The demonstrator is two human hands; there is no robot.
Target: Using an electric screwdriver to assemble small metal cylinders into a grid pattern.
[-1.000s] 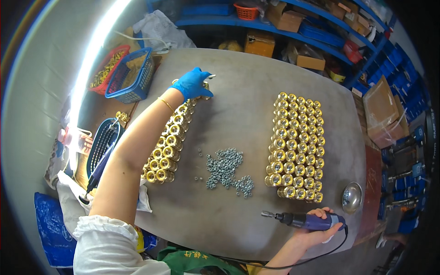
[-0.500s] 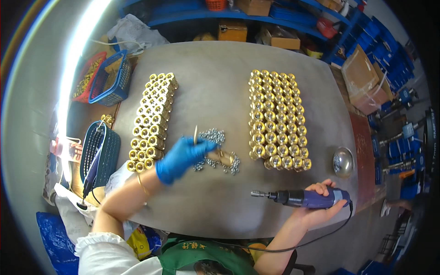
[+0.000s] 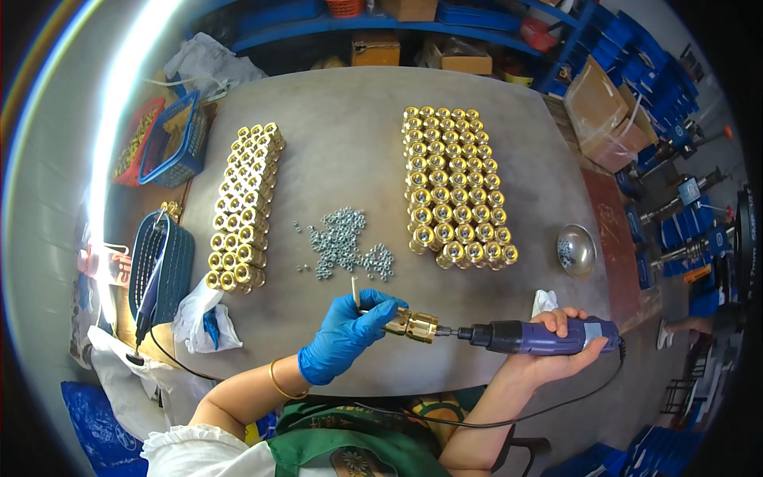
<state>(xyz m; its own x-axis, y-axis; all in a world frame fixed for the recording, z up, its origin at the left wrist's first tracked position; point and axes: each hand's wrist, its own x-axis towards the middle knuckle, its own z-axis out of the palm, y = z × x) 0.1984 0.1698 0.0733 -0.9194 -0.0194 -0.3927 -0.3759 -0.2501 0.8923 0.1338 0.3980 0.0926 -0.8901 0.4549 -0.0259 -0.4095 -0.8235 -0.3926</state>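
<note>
My left hand [image 3: 347, 334], in a blue glove, is closed round a brass fitting [image 3: 415, 325] held sideways near the table's front. A thin pale stick [image 3: 355, 292] rises between the same fingers; its kind I cannot make out. My bare right hand [image 3: 560, 346] grips a purple electric screwdriver [image 3: 524, 337]. The driver points left, and its socket bit [image 3: 447, 331] meets the fitting's open end; how deep it goes is hidden. Beyond my left hand lies a loose heap of small silvery nuts [image 3: 340, 242].
Brass fittings stand upright in a narrow block [image 3: 242, 211] at left and a wider block [image 3: 453, 183] at right. A metal bowl [image 3: 576, 250] with small parts sits near the right edge. Baskets [image 3: 161, 266] line the left side. The driver's cord [image 3: 509, 427] loops across my front.
My left hand has come back from the nuts toward my body, bringing the brass fitting to the screwdriver bit. The screwdriver stays about level in my right hand. The view has shifted slightly.
</note>
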